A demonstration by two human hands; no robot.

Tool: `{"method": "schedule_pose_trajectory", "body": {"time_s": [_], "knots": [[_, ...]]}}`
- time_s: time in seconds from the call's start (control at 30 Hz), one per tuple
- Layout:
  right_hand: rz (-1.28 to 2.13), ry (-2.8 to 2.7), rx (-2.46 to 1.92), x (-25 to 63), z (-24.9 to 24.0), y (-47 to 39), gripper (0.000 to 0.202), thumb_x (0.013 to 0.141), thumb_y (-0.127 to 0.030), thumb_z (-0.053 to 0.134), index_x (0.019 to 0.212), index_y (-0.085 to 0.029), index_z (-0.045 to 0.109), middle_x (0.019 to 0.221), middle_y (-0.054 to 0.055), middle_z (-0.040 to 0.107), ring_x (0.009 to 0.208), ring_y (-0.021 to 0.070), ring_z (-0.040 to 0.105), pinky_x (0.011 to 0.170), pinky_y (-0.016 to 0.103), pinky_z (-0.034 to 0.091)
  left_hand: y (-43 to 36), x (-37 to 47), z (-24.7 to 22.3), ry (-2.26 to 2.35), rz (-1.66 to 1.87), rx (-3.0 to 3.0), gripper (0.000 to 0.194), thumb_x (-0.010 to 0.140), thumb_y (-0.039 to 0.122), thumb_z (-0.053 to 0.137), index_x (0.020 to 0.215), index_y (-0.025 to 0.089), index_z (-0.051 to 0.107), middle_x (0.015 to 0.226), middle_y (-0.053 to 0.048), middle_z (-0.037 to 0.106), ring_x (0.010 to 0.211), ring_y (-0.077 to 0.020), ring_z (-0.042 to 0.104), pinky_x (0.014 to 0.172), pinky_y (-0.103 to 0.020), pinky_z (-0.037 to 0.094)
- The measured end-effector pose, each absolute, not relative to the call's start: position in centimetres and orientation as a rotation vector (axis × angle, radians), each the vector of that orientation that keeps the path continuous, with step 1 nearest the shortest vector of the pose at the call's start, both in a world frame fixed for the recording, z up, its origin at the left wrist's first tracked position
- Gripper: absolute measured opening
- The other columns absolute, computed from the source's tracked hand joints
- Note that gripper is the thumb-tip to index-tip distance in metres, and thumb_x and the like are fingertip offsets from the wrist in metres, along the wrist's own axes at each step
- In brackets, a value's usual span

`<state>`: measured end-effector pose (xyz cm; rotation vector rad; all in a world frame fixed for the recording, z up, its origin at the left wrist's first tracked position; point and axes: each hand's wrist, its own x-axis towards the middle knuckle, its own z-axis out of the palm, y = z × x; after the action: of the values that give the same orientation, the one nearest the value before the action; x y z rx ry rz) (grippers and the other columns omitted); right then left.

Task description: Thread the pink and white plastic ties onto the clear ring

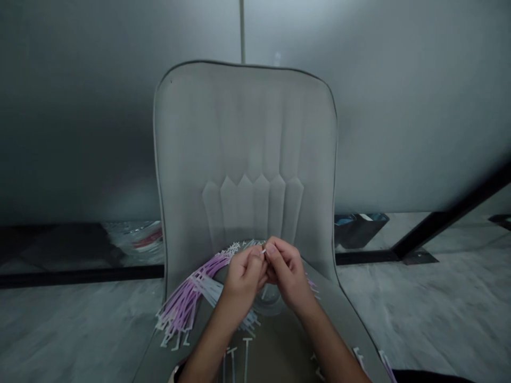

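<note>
Sm. white pc., slim, mostly hidden, held over chair seat, in front of backrest. L hand & R hand meet, fingers closed, pinching it btwn thumbs & fingertips. Purple strips w/ pale ends fan twd seat's L edge; clear round dish mid-seat, below hands.

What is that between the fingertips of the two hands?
In the head view, a small white piece shows between the fingertips of the left hand and right hand; its full shape is hidden.
</note>
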<state>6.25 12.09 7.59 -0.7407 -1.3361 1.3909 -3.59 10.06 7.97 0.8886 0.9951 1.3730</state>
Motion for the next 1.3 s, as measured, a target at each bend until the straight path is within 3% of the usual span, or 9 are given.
{"method": "schedule_pose_trajectory", "body": {"time_s": [0.67, 1.03, 1.17, 1.3], "knots": [[1.156, -1.524, -0.722, 6.2, 8.1, 11.7, 0.035, 0.096, -0.041, 0.045, 0.068, -0.02, 0.045, 0.059, -0.004, 0.039, 0.052, 0.0111, 0.035, 0.049, 0.024, 0.03, 9.7, -4.4, 8.0, 0.908, 1.345, 1.091, 0.04, 0.088, 0.047, 0.051, 0.06, 0.02, 0.039, 0.049, 0.01, 0.026, 0.04, -0.0052, 0.017, 0.036, -0.017, 0.018], [0.974, -1.629, -0.723, 6.1, 7.9, 11.9, 0.032, 0.098, -0.031, 0.042, 0.067, -0.02, 0.042, 0.061, -0.004, 0.04, 0.057, 0.0114, 0.038, 0.054, 0.024, 0.031, 9.9, -4.6, 7.5, 0.97, 1.339, 1.127, 0.037, 0.089, 0.044, 0.048, 0.063, 0.018, 0.044, 0.056, 0.005, 0.036, 0.05, -0.0084, 0.031, 0.045, -0.019, 0.027], [0.828, -1.697, -0.738, 6.0, 7.8, 11.8, 0.03, 0.098, -0.025, 0.042, 0.068, -0.02, 0.041, 0.061, -0.004, 0.039, 0.057, 0.0108, 0.037, 0.054, 0.024, 0.029, 9.8, -4.6, 7.8, 0.998, 1.361, 1.164, 0.034, 0.089, 0.041, 0.047, 0.063, 0.019, 0.043, 0.056, 0.006, 0.034, 0.049, -0.0087, 0.029, 0.045, -0.02, 0.027], [0.674, -1.724, -0.777, 5.9, 7.4, 11.8, 0.027, 0.096, -0.019, 0.044, 0.069, -0.02, 0.04, 0.06, -0.005, 0.039, 0.055, 0.01, 0.037, 0.054, 0.025, 0.028, 9.8, -4.5, 8.2, 1.083, 1.427, 1.294, 0.029, 0.089, 0.034, 0.046, 0.064, 0.018, 0.048, 0.06, 0.003, 0.043, 0.055, -0.0111, 0.038, 0.051, -0.022, 0.035]]}}
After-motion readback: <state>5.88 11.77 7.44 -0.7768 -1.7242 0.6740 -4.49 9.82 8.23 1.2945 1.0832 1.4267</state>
